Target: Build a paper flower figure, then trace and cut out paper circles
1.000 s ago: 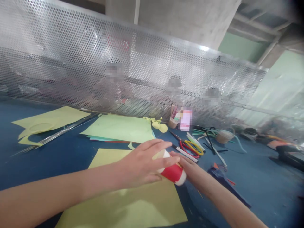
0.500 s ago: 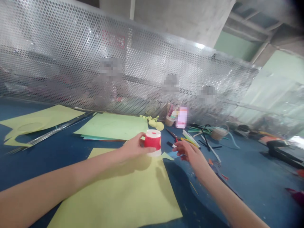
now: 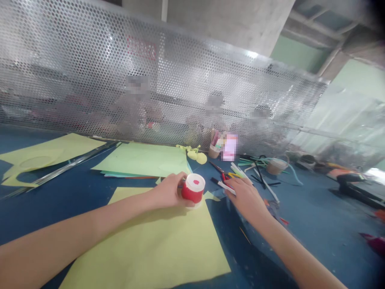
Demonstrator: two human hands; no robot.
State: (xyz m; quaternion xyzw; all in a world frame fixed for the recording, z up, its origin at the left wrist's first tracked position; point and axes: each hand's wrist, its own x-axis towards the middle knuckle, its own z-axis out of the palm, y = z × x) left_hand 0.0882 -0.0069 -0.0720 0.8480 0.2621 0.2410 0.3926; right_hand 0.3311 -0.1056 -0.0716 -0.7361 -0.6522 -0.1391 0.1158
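My left hand [image 3: 170,190] is wrapped round a small red-and-white paper cup [image 3: 192,196] from its left side. The cup's white round end with a red spot in the middle faces up and toward me. Under the cup and my left forearm lies a large yellow paper sheet [image 3: 156,245]. To the right of the sheet, my right hand [image 3: 246,196] is closed at the white barrel of a marker [image 3: 226,187] with a black end. Its thumb is mostly hidden. A small pale paper scrap [image 3: 212,196] lies between cup and marker.
Beyond the marker lie red-handled scissors [image 3: 223,175] and several pens. Green paper [image 3: 147,158] and yellow cut-out paper [image 3: 60,150] are at the back left. A cup of sticks [image 3: 214,149] and a phone [image 3: 230,147] stand before the perforated metal screen [image 3: 180,80].
My right hand has lowered onto the marker and closed at its barrel. The left hand has tilted the cup toward me, so more of its white end shows.
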